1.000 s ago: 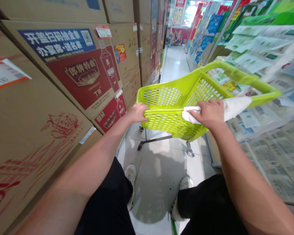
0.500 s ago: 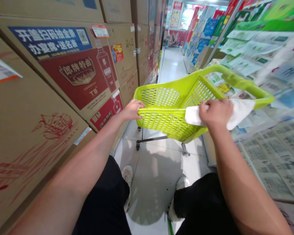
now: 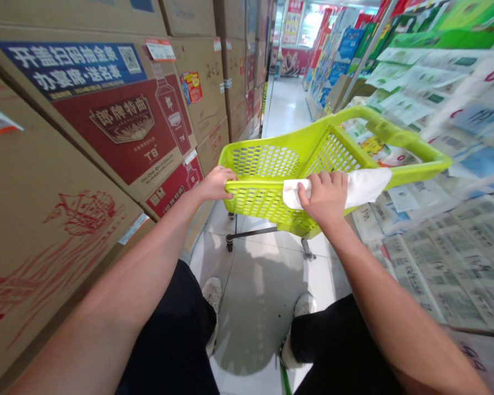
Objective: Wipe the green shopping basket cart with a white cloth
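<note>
Right hand shifted left, fingers pinching white cloth against lime-green shopping cart mid-frame, left hand with fingers gripping its corner

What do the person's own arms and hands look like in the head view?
The left hand and right hand are both bare, without gloves. The left arm and right arm show no sleeves. No watch, bracelet or marking is visible on either.

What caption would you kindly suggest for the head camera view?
A left hand grips a green cart while the right hand holds a white cloth on its rim, beside stacked boxes.
</note>
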The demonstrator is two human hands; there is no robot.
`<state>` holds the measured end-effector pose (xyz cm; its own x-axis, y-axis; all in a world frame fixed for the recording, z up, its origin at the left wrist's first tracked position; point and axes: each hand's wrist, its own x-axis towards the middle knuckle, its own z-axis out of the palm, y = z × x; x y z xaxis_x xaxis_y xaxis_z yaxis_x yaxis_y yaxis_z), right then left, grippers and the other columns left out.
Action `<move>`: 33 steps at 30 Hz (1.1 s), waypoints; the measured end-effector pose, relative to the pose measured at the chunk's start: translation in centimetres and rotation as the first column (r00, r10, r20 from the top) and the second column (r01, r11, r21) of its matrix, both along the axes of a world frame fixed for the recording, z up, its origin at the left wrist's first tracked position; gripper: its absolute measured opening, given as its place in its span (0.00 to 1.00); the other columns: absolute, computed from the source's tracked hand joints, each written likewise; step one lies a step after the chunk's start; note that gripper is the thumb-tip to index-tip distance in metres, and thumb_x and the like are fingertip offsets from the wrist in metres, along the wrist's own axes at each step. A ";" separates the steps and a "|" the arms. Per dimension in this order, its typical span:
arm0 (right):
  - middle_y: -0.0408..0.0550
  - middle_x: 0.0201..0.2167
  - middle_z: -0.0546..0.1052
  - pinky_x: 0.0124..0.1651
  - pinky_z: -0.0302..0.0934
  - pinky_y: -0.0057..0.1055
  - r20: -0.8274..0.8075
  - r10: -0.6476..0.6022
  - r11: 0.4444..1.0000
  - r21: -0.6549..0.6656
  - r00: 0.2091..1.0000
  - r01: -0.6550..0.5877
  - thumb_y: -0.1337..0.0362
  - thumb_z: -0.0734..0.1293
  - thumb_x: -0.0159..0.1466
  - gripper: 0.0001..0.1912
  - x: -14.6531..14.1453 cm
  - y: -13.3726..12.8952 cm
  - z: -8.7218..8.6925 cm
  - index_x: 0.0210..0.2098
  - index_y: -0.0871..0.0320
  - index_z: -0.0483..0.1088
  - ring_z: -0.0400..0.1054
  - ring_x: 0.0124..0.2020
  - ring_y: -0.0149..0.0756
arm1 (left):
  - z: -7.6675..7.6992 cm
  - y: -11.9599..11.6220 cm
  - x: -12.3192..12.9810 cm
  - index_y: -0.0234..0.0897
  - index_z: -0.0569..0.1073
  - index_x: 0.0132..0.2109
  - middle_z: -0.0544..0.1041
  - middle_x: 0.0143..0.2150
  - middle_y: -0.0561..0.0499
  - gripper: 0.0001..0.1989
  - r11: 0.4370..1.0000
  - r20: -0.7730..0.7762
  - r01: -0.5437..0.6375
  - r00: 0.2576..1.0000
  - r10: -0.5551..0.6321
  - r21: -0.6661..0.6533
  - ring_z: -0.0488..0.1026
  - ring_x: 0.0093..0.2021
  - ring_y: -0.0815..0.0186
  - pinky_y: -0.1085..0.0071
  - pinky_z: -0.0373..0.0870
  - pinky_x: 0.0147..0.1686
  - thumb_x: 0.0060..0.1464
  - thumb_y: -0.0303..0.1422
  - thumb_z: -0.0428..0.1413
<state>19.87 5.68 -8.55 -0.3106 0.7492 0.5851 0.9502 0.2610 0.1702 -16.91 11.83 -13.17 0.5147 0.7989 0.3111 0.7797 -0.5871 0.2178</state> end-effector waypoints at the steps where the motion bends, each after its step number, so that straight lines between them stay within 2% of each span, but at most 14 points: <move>1: 0.62 0.44 0.75 0.58 0.51 0.54 -0.006 -0.001 1.000 0.007 1.000 0.001 0.50 0.54 0.72 0.26 0.3 0.1 0.1 0.48 0.58 0.76 0.61 0.50 0.59 | 0.1 0.1 -0.2 0.39 0.79 0.41 0.82 0.47 0.47 0.18 1.000 -0.001 -0.004 1.000 0.004 -0.010 0.77 0.51 0.54 0.57 0.66 0.63 0.39 0.39 0.63; 3: 0.63 0.43 0.75 0.57 0.51 0.53 -0.035 -0.036 0.999 0.033 0.999 0.037 0.51 0.53 0.72 0.26 2.1 0.6 0.9 0.48 0.59 0.77 0.62 0.50 0.59 | 0.2 0.3 -0.7 0.38 0.78 0.38 0.82 0.46 0.47 0.17 0.999 -0.002 -0.023 1.000 0.023 -0.027 0.76 0.51 0.55 0.58 0.67 0.62 0.39 0.39 0.63; 8: 0.72 0.45 0.75 0.55 0.51 0.52 -0.154 -0.209 0.961 0.153 0.966 0.232 0.53 0.53 0.71 0.28 9.4 3.1 3.1 0.47 0.67 0.77 0.61 0.51 0.59 | -0.1 0.4 -1.2 0.37 0.76 0.34 0.80 0.41 0.47 0.14 0.996 0.042 -0.076 0.996 0.078 -0.050 0.75 0.47 0.58 0.61 0.71 0.59 0.40 0.40 0.64; 10: 0.74 0.47 0.75 0.58 0.49 0.53 -0.159 -0.208 0.956 0.177 0.965 0.235 0.54 0.53 0.71 0.28 10.5 3.7 3.2 0.48 0.68 0.77 0.61 0.53 0.59 | -0.2 0.3 -1.1 0.37 0.77 0.34 0.80 0.43 0.46 0.15 0.996 0.065 -0.083 0.994 0.085 -0.036 0.75 0.49 0.57 0.60 0.71 0.59 0.40 0.41 0.64; 12: 0.74 0.49 0.75 0.62 0.48 0.55 -0.162 -0.202 0.953 0.197 0.966 0.232 0.54 0.53 0.72 0.28 9.6 3.6 2.6 0.49 0.67 0.77 0.61 0.55 0.61 | -0.3 0.2 -0.8 0.37 0.79 0.36 0.80 0.46 0.46 0.16 0.997 0.073 -0.078 0.994 0.079 -0.016 0.74 0.53 0.55 0.60 0.70 0.61 0.41 0.43 0.64; 14: 0.71 0.48 0.75 0.63 0.48 0.57 -0.134 -0.169 0.965 0.179 0.976 0.192 0.52 0.53 0.72 0.28 7.0 2.8 1.6 0.50 0.66 0.76 0.61 0.56 0.62 | -0.4 0.2 -0.6 0.38 0.79 0.38 0.81 0.48 0.46 0.17 0.997 0.069 -0.073 0.995 0.072 0.001 0.74 0.54 0.53 0.58 0.69 0.62 0.42 0.44 0.64; 16: 0.68 0.48 0.74 0.63 0.48 0.58 -0.059 -0.068 0.994 0.084 0.996 0.073 0.50 0.53 0.73 0.28 3.5 1.6 0.5 0.51 0.64 0.75 0.61 0.55 0.61 | -0.5 0.2 -0.4 0.38 0.79 0.37 0.81 0.48 0.45 0.17 0.998 0.060 -0.068 0.996 0.067 0.012 0.74 0.53 0.52 0.56 0.68 0.63 0.41 0.44 0.64; 19: 0.66 0.49 0.74 0.63 0.49 0.56 -0.015 0.051 0.998 -0.028 0.999 -0.051 0.47 0.52 0.74 0.30 -1.6 0.1 -0.8 0.56 0.63 0.72 0.61 0.56 0.61 | -0.6 0.0 -0.1 0.38 0.79 0.37 0.82 0.48 0.46 0.17 0.999 0.053 -0.045 0.998 0.044 0.011 0.75 0.52 0.53 0.55 0.66 0.64 0.41 0.43 0.63; 22: 0.64 0.49 0.74 0.62 0.50 0.53 -0.005 0.106 0.991 -0.079 0.994 -0.106 0.45 0.51 0.74 0.32 -4.3 -0.4 -1.5 0.58 0.61 0.72 0.61 0.54 0.60 | -0.7 -0.2 -0.1 0.39 0.79 0.38 0.82 0.48 0.46 0.17 1.000 0.060 -0.025 0.998 0.024 0.010 0.75 0.53 0.54 0.56 0.66 0.64 0.42 0.43 0.63; 24: 0.62 0.48 0.75 0.62 0.51 0.51 -0.001 0.128 0.988 -0.091 0.992 -0.128 0.44 0.51 0.75 0.31 -4.5 0.1 -1.5 0.56 0.59 0.73 0.62 0.52 0.58 | -0.8 -0.2 -0.2 0.39 0.78 0.37 0.82 0.46 0.47 0.16 0.999 0.071 -0.036 0.997 0.034 0.022 0.76 0.51 0.54 0.57 0.67 0.62 0.41 0.43 0.63; 26: 0.58 0.47 0.77 0.64 0.48 0.49 0.006 0.157 0.982 -0.104 0.988 -0.155 0.45 0.53 0.75 0.29 -3.6 1.0 -1.1 0.54 0.56 0.75 0.63 0.52 0.55 | -0.8 -0.1 -0.4 0.39 0.77 0.35 0.81 0.43 0.47 0.15 0.998 0.071 -0.060 0.996 0.058 0.035 0.76 0.47 0.56 0.58 0.69 0.58 0.41 0.43 0.63; 29: 0.55 0.44 0.80 0.66 0.46 0.48 0.017 0.175 0.975 -0.140 0.984 -0.171 0.43 0.57 0.73 0.27 -0.6 2.5 0.1 0.51 0.55 0.78 0.65 0.51 0.53 | -0.7 0.0 -0.7 0.39 0.75 0.32 0.79 0.37 0.48 0.14 0.993 0.043 -0.104 0.994 0.102 0.051 0.75 0.40 0.58 0.59 0.70 0.53 0.41 0.43 0.64; 33: 0.55 0.45 0.82 0.63 0.49 0.46 -0.010 0.154 0.977 -0.148 0.988 -0.154 0.44 0.61 0.71 0.26 3.7 3.6 1.7 0.50 0.56 0.79 0.66 0.49 0.52 | -0.5 -0.2 -0.5 0.39 0.73 0.30 0.77 0.34 0.49 0.13 0.989 0.001 -0.130 0.992 0.130 0.067 0.74 0.38 0.58 0.59 0.70 0.50 0.42 0.43 0.63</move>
<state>23.52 9.29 -6.84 -0.4297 0.7704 0.4710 0.8965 0.4263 0.1207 -17.42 11.63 -13.68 0.4090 0.8366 0.3644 0.8508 -0.4940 0.1792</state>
